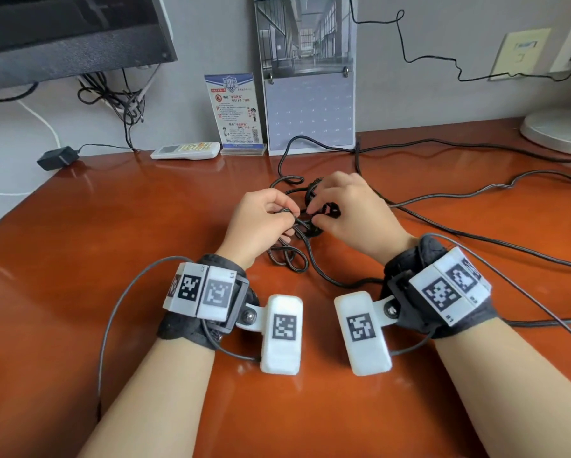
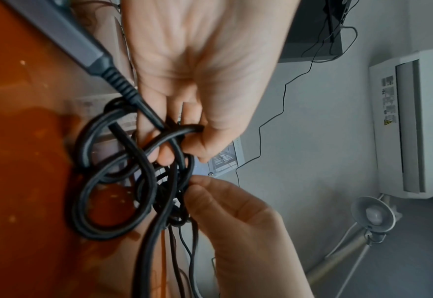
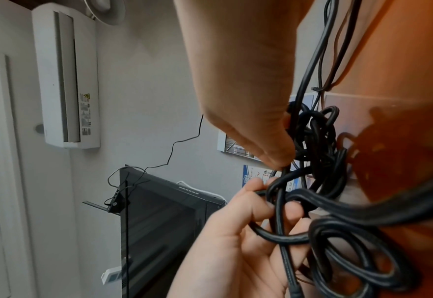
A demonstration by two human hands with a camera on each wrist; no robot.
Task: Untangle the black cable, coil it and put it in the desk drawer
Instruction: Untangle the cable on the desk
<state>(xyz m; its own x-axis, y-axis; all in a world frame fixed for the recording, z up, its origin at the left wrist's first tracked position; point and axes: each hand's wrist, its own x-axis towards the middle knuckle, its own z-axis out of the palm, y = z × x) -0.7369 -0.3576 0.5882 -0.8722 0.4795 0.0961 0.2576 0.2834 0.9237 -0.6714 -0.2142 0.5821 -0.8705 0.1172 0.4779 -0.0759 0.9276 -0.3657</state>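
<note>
Both hands are right in the thick of it at the middle of the desk (image 1: 112,246): the cable (image 1: 297,256) sits there as a black knot, loops piled on the orange-brown top, with long strands running off toward 3 o'clock and one curling up toward 12. The left hand (image 1: 261,219) has its fingers curled in, thumb and forefinger pinching a strand at the knot's 9 o'clock side; the left wrist view shows that strand (image 2: 174,133) hooked under the thumb while two big loops hang beside the palm. The right hand (image 1: 346,209) comes in from 3 o'clock, fingertips nipped tight on a loop at the top of the tangle, and the right wrist view has its thumb (image 3: 269,149) pressed against the dense part of the knot (image 3: 314,137). The two hands are almost touching, knot between them. No drawer shows in any view. At 12 o'clock a calendar (image 1: 310,94) leans on the wall, a card stand (image 1: 236,110) just to its 9 o'clock, then a white remote (image 1: 185,150) and a black adapter (image 1: 57,157) further toward 10. A monitor (image 1: 69,34) fills the 11 o'clock corner, and a white round base (image 1: 558,130) sits at 2 o'clock.
</note>
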